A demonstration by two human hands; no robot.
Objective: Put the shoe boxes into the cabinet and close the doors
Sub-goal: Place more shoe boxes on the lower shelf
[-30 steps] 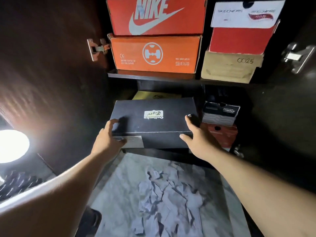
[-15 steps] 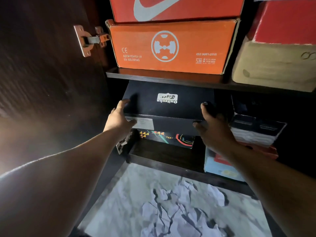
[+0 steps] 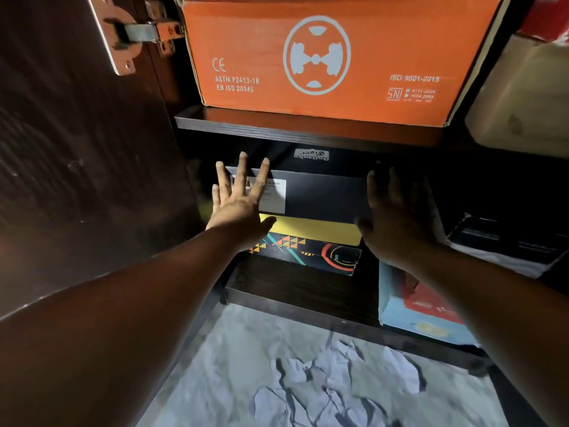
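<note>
Where half a second ago both hands gripped the corners of the black shoe box [image 3: 323,192] as it hung out past the cabinet's lower shelf [image 3: 301,285], the box now sits pushed well in, directly under the shelf board [image 3: 308,131] that carries the orange box [image 3: 323,57]. It rests on top of a yellow and black patterned box [image 3: 308,245]. The left hand [image 3: 238,200] lies flat against the black box's front face with its fingers straight and spread, covering part of the white label. The right hand [image 3: 397,211], fingers likewise straight and apart, is at the right end of that face; it is too dark to tell whether it touches. Neither hand curls around anything. Left of the orange box, the dark cabinet door [image 3: 77,149] stands open on its metal hinge [image 3: 138,32]. Judging from this, the black box looks placed, needing at most a last nudge inward. The doors have not yet been closed.
</note>
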